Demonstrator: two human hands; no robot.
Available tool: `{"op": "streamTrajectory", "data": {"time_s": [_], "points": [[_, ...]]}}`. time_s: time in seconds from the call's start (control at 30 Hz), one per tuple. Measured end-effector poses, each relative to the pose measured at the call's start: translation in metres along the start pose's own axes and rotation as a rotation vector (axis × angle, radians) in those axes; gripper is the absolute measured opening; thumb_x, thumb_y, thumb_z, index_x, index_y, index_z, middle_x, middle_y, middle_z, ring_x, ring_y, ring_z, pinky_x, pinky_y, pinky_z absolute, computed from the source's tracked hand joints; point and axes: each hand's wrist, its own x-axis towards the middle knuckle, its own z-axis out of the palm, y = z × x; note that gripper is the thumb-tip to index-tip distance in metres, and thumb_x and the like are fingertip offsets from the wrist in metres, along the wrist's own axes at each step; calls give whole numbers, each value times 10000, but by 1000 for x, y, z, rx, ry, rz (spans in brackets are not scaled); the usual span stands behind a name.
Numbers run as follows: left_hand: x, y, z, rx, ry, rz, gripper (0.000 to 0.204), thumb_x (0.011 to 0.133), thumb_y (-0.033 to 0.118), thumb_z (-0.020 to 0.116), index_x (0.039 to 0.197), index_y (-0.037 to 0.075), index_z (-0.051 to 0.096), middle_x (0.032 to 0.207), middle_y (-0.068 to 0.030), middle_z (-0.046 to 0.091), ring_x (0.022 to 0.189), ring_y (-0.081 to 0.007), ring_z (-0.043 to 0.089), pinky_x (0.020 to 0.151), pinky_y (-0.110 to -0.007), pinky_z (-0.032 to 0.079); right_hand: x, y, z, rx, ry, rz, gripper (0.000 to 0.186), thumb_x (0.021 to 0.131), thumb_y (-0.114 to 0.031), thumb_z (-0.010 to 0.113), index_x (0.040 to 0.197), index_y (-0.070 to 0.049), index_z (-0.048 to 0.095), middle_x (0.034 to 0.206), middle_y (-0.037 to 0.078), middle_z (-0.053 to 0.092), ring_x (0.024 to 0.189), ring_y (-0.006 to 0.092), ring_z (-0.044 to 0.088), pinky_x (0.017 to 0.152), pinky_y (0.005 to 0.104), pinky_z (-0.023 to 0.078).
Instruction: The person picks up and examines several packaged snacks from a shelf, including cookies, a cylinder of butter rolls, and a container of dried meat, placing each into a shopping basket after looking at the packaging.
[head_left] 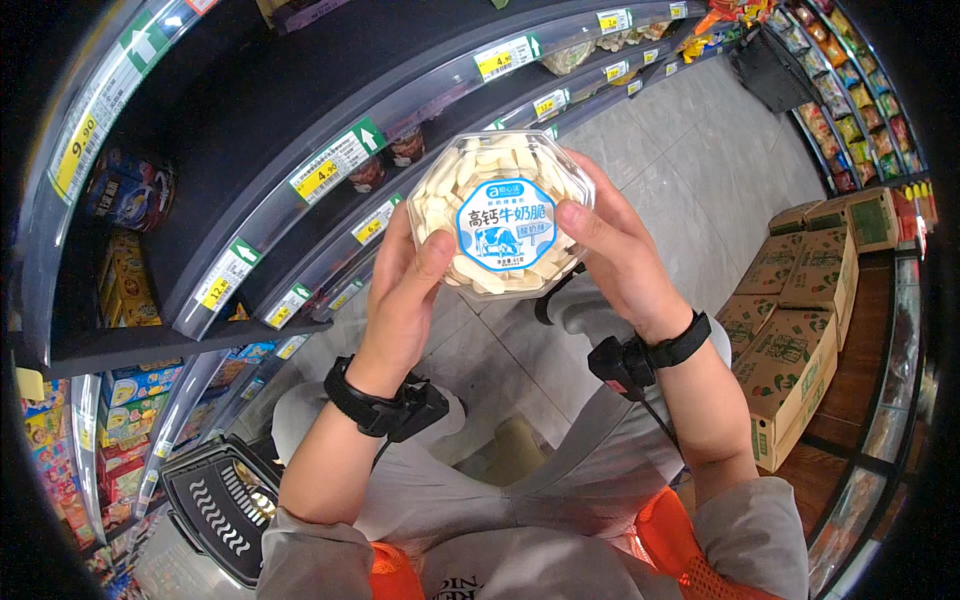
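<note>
Between my two hands is a clear eight-sided plastic tub, its lid toward me. Pale, stick-like snack pieces fill it, and a round blue-and-white label with a cow picture covers the middle of the lid. My left hand grips the tub's lower left side, thumb on the lid. On the opposite side my right hand holds it, the thumb resting at the label's edge. The other fingers of both hands are mostly hidden behind the tub. Each wrist wears a black strap with a small black device.
Curved store shelves with price tags run along the left and top. Brown cardboard boxes are stacked at the right, near a rack of bagged snacks. A grey-and-black basket stands at the lower left. Grey floor tiles show beyond my hands.
</note>
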Motion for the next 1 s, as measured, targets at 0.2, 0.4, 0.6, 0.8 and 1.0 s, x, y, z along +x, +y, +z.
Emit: {"op": "streamTrajectory", "data": {"time_s": [0.2,0.4,0.6,0.8,1.0], "points": [[1,0,0,-17,-25,45,597,942,308,592,1384,-6,343,1356,-123,468,1250,-179,453,1057,-314,335,1,2,-2,-5,-25,-45,595,923,-198,614,1402,8,327,1316,111,509,1226,180,467,1050,319,339],[2,-2,-1,-57,-1,41,564,920,252,637,1355,12,370,1336,-117,461,1215,-174,469,1034,-315,364,2,-1,-3,-1,-45,-37,597,918,-192,624,1394,13,328,1316,112,504,1230,180,465,1052,322,343],[6,-8,-4,153,143,-22,609,821,83,741,1313,56,382,1275,-98,431,1135,-182,496,954,-305,453,7,11,-9,-266,118,-69,688,846,-236,726,1384,-25,353,1214,94,532,1134,166,492,942,310,403],[-4,-13,-5,74,-14,44,761,802,290,752,1378,24,332,1311,-96,456,1198,-220,488,1003,-357,423,0,1,-1,-687,-317,-232,854,670,-357,839,1366,-80,429,1240,83,471,1128,210,469,961,338,372],[-5,-5,-8,-197,10,-111,866,840,659,536,1432,61,330,1400,-126,460,1250,-260,494,1046,-429,400,3,3,-15,-693,-257,-316,612,748,-222,802,1286,-83,546,1136,67,534,984,164,516,877,283,420]]}}
